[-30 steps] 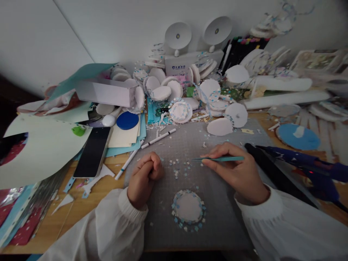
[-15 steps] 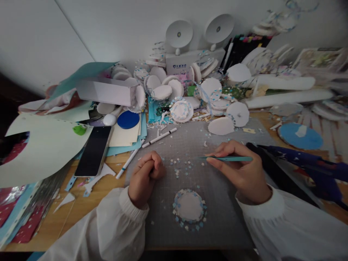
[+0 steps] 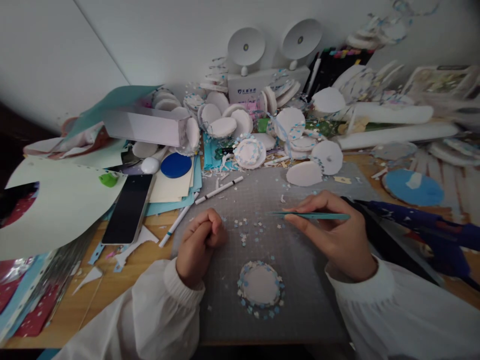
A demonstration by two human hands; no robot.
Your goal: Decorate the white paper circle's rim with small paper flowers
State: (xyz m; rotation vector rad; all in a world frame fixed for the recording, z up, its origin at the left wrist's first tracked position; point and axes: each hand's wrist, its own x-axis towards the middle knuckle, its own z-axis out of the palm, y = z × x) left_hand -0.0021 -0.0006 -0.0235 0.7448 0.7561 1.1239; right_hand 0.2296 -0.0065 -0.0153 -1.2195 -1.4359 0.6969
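Observation:
My right hand point(image 3: 332, 232) pinches teal tweezers point(image 3: 311, 216) that point left, tip just above a scatter of tiny star-shaped paper bits point(image 3: 249, 231) on the grey cutting mat point(image 3: 300, 295). My left hand point(image 3: 200, 242) rests on the mat as a loose fist, beside those bits; nothing shows in it. Near the mat's front lies a white disc point(image 3: 259, 284) ringed with small blue and white stars.
A dark phone point(image 3: 128, 209) and pens point(image 3: 219, 190) lie left of the mat. Many white discs point(image 3: 243, 125), a white box point(image 3: 144, 126) and a twin-lamp unit point(image 3: 262, 82) crowd the back. A blue glue gun point(image 3: 423, 227) lies at the right. Paper sheets point(image 3: 56, 205) cover the left.
My right hand has drawn slightly to the right and up with the tweezers. The left fist has stayed put.

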